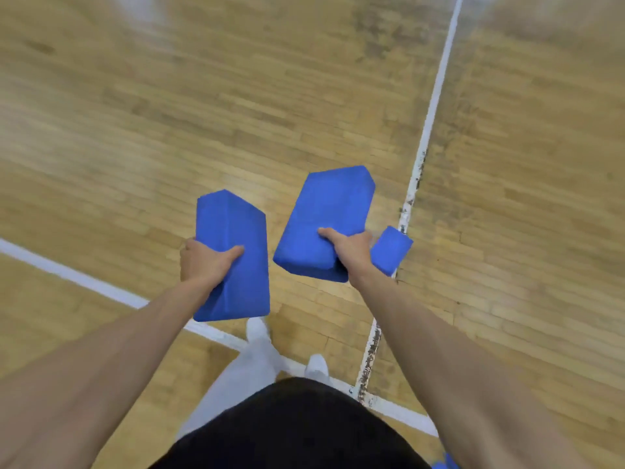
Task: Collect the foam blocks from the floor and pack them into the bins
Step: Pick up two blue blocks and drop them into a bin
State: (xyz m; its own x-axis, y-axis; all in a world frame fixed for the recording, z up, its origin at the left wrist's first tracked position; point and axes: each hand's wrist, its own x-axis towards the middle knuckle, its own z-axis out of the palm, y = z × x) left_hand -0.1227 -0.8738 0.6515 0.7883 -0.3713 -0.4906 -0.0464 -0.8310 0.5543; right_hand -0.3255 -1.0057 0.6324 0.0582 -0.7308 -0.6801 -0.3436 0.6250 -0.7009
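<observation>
Both hands are clamped on foam at mid-frame: the left hand [203, 262] curls round the near end of 1 upright blue block [236, 225], thumb laid across its face, while the right hand [351, 252] pins a broad blue block [331, 204] with its thumb on top and its fingers hidden beneath. A 3rd blue block [392, 248] juts out just right of that hand and against it; how it is held cannot be made out. All 3 hang above a pale wooden gym floor [169, 113] of short strips that fills the frame, scuffed dark toward the upper centre. A long white line [436, 96], its paint chipped, runs from the upper right down to the lower centre, where it meets another white line [67, 270] coming in from the left edge. A black top [297, 428] fills the bottom centre, with light trousers [243, 374] and 2 white shoes [255, 328] above it. A blue scrap [446, 464] shows at the bottom edge, right of centre.
</observation>
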